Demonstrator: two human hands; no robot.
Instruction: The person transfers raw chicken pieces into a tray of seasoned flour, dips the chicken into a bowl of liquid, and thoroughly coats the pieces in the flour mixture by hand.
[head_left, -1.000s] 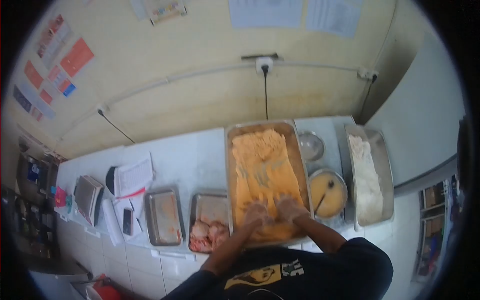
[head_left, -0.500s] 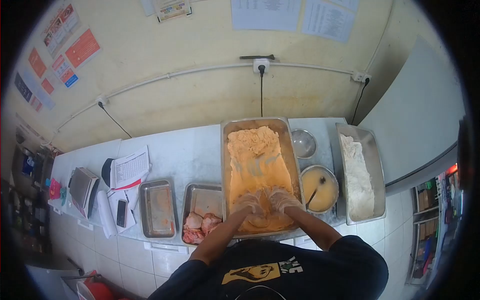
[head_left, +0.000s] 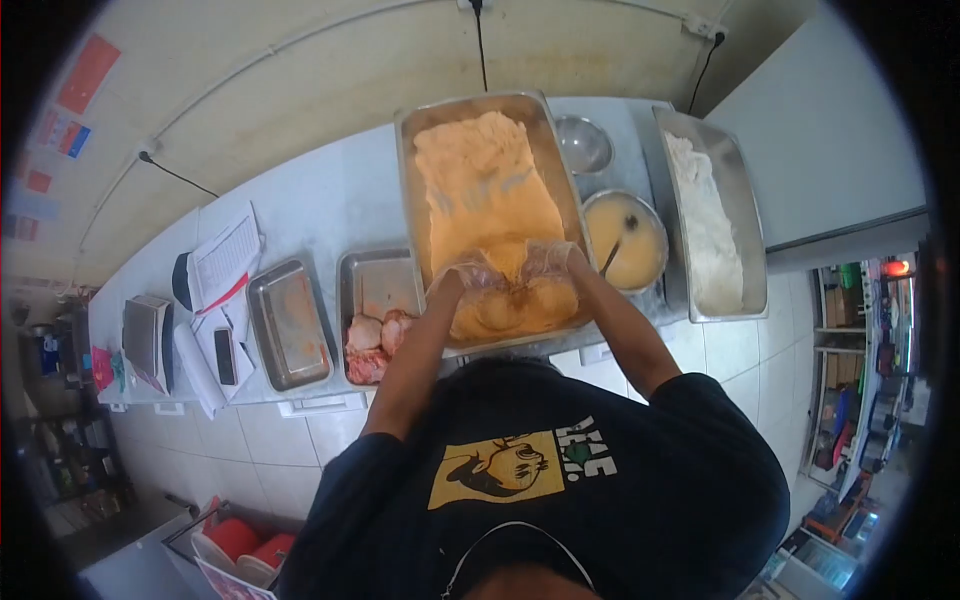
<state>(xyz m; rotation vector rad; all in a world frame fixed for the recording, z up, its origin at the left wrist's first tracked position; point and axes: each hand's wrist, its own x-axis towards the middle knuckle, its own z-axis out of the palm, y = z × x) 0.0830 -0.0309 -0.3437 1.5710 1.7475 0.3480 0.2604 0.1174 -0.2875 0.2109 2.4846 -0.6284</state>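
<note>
A large metal tray holds orange breading flour, heaped at its far end. My left hand, in a clear plastic glove, is down in the flour at the near half. Across from it, my right hand wears the same kind of glove and is also in the flour. A small mound of flour lies between the two hands. Just below them, flour-coated pieces rest close together at the tray's near end. Flour and blur hide my fingers, so their closure is unclear.
Left of the large tray, a smaller tray holds raw meat; another tray, papers, a phone and a scale lie further left. On the right are bowls of yellowish liquid and bare metal, and a white flour tray.
The view has tilted down, so the table appears higher. My hands have turned inward and come back toward the near end of the flour, beside the coated pieces.
</note>
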